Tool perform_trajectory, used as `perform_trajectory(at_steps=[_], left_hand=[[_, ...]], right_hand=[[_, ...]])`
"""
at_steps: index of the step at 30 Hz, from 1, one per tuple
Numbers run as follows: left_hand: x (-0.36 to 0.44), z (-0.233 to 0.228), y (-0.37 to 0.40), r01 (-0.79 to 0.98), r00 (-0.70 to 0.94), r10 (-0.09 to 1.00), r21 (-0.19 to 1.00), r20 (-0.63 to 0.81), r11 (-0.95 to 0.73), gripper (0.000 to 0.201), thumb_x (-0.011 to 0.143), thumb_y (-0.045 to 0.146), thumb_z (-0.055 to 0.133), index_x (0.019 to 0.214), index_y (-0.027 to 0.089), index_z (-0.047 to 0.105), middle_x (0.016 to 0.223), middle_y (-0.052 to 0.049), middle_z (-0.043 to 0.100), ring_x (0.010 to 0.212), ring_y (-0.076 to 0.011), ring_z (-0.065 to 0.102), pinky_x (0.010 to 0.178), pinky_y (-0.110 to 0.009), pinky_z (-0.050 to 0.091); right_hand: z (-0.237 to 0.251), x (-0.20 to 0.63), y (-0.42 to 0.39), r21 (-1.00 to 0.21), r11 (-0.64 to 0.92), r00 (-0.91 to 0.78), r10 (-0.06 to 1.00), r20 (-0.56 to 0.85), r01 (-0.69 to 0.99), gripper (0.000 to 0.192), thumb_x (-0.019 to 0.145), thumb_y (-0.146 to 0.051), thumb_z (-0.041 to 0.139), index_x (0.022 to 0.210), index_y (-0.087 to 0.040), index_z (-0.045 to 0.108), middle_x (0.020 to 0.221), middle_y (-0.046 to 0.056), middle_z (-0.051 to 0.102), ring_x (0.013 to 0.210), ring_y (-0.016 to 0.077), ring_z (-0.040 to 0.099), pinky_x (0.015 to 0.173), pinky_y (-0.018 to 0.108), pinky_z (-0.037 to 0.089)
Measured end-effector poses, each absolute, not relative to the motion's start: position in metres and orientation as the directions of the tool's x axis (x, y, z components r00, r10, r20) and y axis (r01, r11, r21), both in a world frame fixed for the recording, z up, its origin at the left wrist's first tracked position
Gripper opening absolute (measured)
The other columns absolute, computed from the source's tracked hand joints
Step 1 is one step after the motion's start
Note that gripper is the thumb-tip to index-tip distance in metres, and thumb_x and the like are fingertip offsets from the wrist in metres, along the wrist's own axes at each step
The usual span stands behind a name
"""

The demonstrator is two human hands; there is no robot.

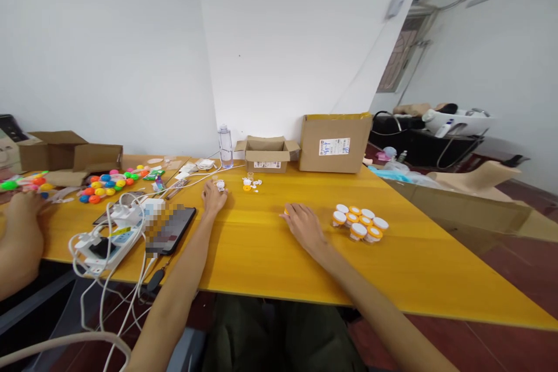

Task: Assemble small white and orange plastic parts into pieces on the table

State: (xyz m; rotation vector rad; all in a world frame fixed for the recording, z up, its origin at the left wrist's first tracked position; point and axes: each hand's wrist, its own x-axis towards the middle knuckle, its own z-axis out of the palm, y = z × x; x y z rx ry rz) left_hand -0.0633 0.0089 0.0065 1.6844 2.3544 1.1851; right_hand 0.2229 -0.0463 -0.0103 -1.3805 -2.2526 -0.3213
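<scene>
My left hand (213,197) reaches forward on the yellow table (414,267) and its fingers touch a small white part (220,185); whether it grips the part cannot be told. My right hand (305,225) rests on the table, fingers curled over a small orange-capped piece (286,211) at its far side. To its right stands a cluster of several small jars (360,222) with orange rims and white lids. A few loose white and orange parts (251,184) lie beyond my left hand.
A small open cardboard box (267,154), a larger box (335,142) and a clear bottle (225,146) stand at the back. A phone (172,229), power strip (114,241) and white cables lie left. Another person's hand (21,209) rests by coloured balls (107,183).
</scene>
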Motion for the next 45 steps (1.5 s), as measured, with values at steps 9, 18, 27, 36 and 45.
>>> perform_trajectory(at_steps=[9, 18, 27, 36, 45], left_hand=[[-0.049, 0.003, 0.002, 0.863, -0.182, 0.757, 0.471, 0.627, -0.182, 0.047, 0.082, 0.026, 0.058, 0.126, 0.018, 0.043, 0.133, -0.019, 0.049, 0.13, -0.0323, 0.047, 0.108, -0.053, 0.038], [0.001, 0.003, -0.026, 0.64, 0.335, 0.824, 0.531, 0.458, -0.555, 0.045, 0.084, 0.021, 0.056, 0.129, 0.022, 0.047, 0.12, -0.009, 0.061, 0.113, -0.0228, 0.059, 0.105, -0.043, 0.045], [0.015, 0.0, -0.027, 0.438, 0.449, 0.832, 0.732, 0.326, -0.523, 0.032, 0.085, 0.027, 0.061, 0.117, 0.022, 0.057, 0.107, -0.006, 0.071, 0.098, -0.0204, 0.066, 0.09, -0.036, 0.053], [0.012, 0.007, -0.028, 0.432, 0.41, 0.855, 0.759, 0.317, -0.488, 0.02, 0.081, 0.024, 0.063, 0.1, 0.02, 0.064, 0.093, -0.003, 0.073, 0.077, -0.016, 0.065, 0.074, -0.03, 0.053], [0.011, 0.008, -0.032, 0.563, 0.442, 0.825, 0.607, 0.353, -0.561, 0.018, 0.086, 0.028, 0.059, 0.101, 0.023, 0.066, 0.088, -0.002, 0.072, 0.077, -0.018, 0.065, 0.077, -0.03, 0.052]], right_hand=[[-0.011, 0.197, -0.038, -0.088, 0.507, -0.404, 0.77, 0.494, 0.858, 0.023, 0.1, -0.033, 0.044, 0.1, -0.023, 0.065, 0.096, 0.01, 0.069, 0.091, 0.0235, 0.063, 0.08, 0.033, 0.047], [-0.012, 0.186, -0.032, -0.448, 0.558, -0.312, 0.801, 0.511, 0.699, 0.024, 0.094, -0.027, 0.051, 0.112, -0.022, 0.065, 0.107, 0.008, 0.069, 0.098, 0.0215, 0.065, 0.084, 0.032, 0.051], [-0.02, 0.19, -0.02, -0.922, 0.362, -0.238, 0.915, 0.325, 0.135, 0.029, 0.076, -0.046, 0.067, 0.091, -0.02, 0.064, 0.078, -0.001, 0.069, 0.07, 0.0169, 0.065, 0.067, 0.029, 0.053], [-0.019, 0.193, -0.02, -0.971, 0.24, -0.32, 0.92, 0.227, 0.003, 0.04, 0.06, -0.039, 0.079, 0.093, -0.02, 0.067, 0.09, 0.002, 0.073, 0.08, 0.0196, 0.069, 0.077, 0.033, 0.054], [-0.02, 0.191, -0.019, -0.974, 0.226, -0.227, 0.948, 0.224, -0.019, 0.039, 0.059, -0.045, 0.081, 0.085, -0.021, 0.064, 0.085, 0.004, 0.074, 0.081, 0.0206, 0.069, 0.079, 0.035, 0.056]])
